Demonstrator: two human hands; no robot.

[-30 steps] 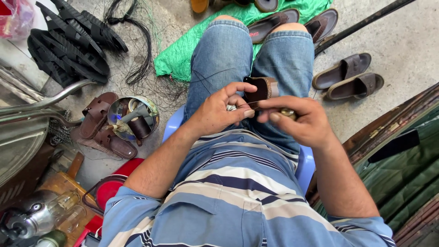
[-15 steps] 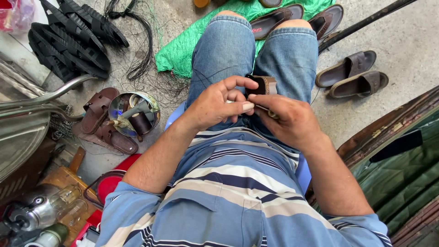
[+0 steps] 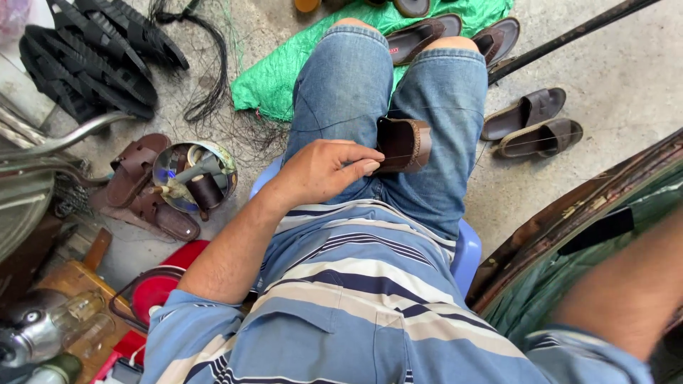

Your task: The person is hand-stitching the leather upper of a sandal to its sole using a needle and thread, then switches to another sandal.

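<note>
- Bare concrete floor [image 3: 626, 64], seen from above; person seated on a pale blue plastic stool [image 3: 466, 249], knees in blue denim shorts.
- Left hand [image 3: 324, 171] rests on the lap, fingers curled, thumb and forefinger tip pressed together against the near edge of a dark brown leather sandal [image 3: 404, 144]. Looks like a pinch on the sandal or on thread at its edge; which one cannot be told.
- Sandal sits wedged between the thighs, standing on its side, strap facing up, just beyond the left hand's fingertips.
- A thin pale thread [image 3: 498, 146] runs taut from the sandal off to the right, across the right thigh.
- Right hand: outside the view. Only the bare forearm [image 3: 626, 291] shows, raised well out to the right of the lap; whether it is clenched or spread cannot be told.
- Left of the left hand, on the floor: a round metal tin [image 3: 224, 160] holding a spool of dark thread and small tools, flanked by brown leather sandal straps [image 3: 139, 167].
- Farther out to the left: a stack of black rubber soles [image 3: 85, 57] and a tangle of black cord.
- Beyond the knees: a crumpled green cloth [image 3: 274, 78] with brown sandals lying on it.
- Right of the knees, well apart from the hand: a pair of brown slide sandals [image 3: 533, 124] on the concrete.
</note>
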